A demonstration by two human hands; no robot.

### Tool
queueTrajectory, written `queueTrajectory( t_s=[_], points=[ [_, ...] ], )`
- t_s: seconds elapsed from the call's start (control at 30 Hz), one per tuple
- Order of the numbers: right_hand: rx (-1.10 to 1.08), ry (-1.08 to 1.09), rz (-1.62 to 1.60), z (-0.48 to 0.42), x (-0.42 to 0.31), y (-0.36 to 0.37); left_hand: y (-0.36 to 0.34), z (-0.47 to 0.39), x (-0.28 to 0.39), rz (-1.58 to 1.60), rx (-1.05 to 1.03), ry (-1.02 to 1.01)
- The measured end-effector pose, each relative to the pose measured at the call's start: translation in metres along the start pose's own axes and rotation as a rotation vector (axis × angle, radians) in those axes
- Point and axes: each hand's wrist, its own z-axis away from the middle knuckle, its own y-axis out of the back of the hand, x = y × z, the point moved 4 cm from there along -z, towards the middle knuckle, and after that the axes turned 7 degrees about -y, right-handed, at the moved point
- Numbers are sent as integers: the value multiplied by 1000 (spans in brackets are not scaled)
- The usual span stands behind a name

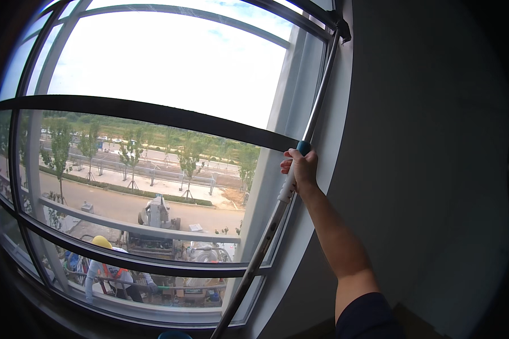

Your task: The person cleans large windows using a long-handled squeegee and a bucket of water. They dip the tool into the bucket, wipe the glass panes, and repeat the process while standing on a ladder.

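Note:
My right hand [307,168] grips a telescopic metal pole [321,95] at its white plastic sleeve [285,191], just below a teal collar [304,147]. From the bottom edge the pole slants up to the right, along the right side of a large window. At its top end a dark cloth-like head [342,30] meets the upper right corner of the dark window frame [165,112]. Whether it is a cloth or a brush is hard to tell. The thicker lower tube [254,259] passes in front of the frame. My left hand is out of view.
A pale window reveal [331,140] borders a dark wall [415,140] at right. A teal rim [174,335], perhaps a bucket's, shows at the bottom. Outside, below, a person in a yellow hard hat [102,242] bends near a railing, with machinery [156,216] behind.

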Motion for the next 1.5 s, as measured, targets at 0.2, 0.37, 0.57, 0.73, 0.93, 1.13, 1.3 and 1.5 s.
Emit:
queueTrajectory(
  t_s=[0.2, 0.37, 0.57, 0.73, 0.93, 1.13, 1.3, 1.5],
  points=[
    [-7, 53, 0, 16, 23, -25, 28, 19, -8, 58, 173, -119],
    [6, 55, 1, 41, 26, -55, 24, 22, -37, 79, 84, 53],
    [-9, 43, 51, 59, 38, -79, 20, 22, -66, 111, 44, 142],
    [-95, 52, 31, 79, 36, -108, 14, 27, -82, 147, 52, 199],
    [-178, 73, -36, 101, 45, -159, 21, 35, -111, 129, 113, 235],
    [-220, 221, -47, 114, 59, -219, 27, 49, -127, 173, 154, 304],
    [-246, 290, -42, 129, 64, -265, 28, 59, -134, 221, 190, 355],
    [-317, 245, 31, 154, 51, -313, 28, 73, -150, 306, 243, 406]
  ],
)
